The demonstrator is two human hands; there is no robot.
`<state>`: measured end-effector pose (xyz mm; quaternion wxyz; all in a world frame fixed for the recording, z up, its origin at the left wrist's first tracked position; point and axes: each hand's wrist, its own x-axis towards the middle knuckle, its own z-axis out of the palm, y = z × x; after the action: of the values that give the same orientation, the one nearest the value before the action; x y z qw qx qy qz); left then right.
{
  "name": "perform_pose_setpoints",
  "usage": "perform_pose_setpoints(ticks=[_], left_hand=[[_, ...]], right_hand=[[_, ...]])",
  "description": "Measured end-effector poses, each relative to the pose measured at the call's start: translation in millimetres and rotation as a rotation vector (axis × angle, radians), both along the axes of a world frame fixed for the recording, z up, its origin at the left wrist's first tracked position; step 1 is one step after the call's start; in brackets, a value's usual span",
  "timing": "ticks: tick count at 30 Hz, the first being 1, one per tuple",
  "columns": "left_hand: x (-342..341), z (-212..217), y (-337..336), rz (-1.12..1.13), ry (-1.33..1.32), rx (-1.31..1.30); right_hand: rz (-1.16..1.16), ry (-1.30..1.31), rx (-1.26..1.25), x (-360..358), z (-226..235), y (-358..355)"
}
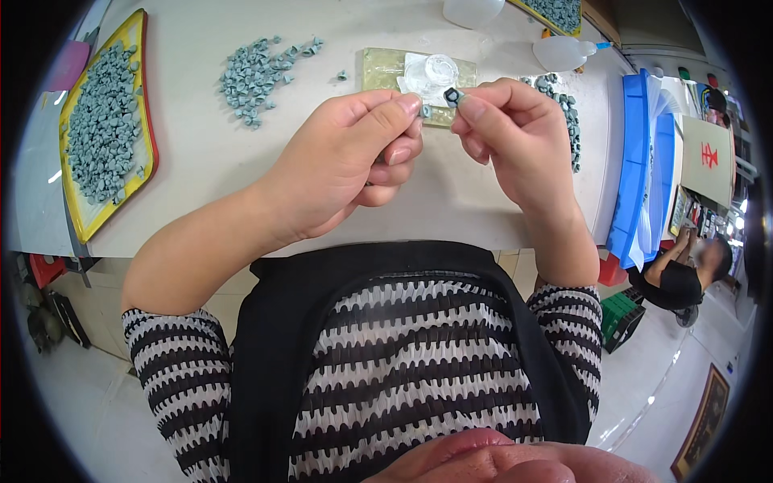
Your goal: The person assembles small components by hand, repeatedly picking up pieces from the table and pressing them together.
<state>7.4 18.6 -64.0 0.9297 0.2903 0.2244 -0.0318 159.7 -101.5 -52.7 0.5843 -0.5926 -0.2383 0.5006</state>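
Over the table, my two hands are raised close together. Between thumb and fingertips, my left hand (354, 149) pinches a small grey-green part (426, 112); its other fingers are curled in. My right hand (519, 133) grips another small grey-green part (452, 97), whose dark hollow end shows. The two parts are apart. Just beyond my fingers lies a yellowish-green slab (382, 68), with a white sheet and a small round clear dish (440, 69) on it. A loose heap of the same grey-green parts (250, 80) lies to the left of the slab.
A yellow tray (84, 217) full of such parts stands at the far left. More parts (570, 121) lie right of my right hand. White plastic bottles (560, 53) stand at the back. A blue bin (632, 165) borders the right side. Another person (680, 274) is beyond it.
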Motion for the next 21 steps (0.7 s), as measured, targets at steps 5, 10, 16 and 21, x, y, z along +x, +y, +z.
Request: perform_pose_setpoints(ticks=[5, 10, 16, 21], left_hand=[[1, 3, -1, -0.010, 0.022, -0.034], [2, 0, -1, -0.035, 0.027, -0.038], [1, -1, -2, -0.042, 0.034, -0.044], [-3, 0, -6, -0.005, 0.028, 0.046]], right_hand=[[0.050, -1.182, 0.419, -2, -8, 1], [0.018, -1.363, 0.603, 0, -17, 6], [0.099, -1.448, 0.683, -1, -21, 5], [0.173, -1.484, 0.702, -1, -23, 5]])
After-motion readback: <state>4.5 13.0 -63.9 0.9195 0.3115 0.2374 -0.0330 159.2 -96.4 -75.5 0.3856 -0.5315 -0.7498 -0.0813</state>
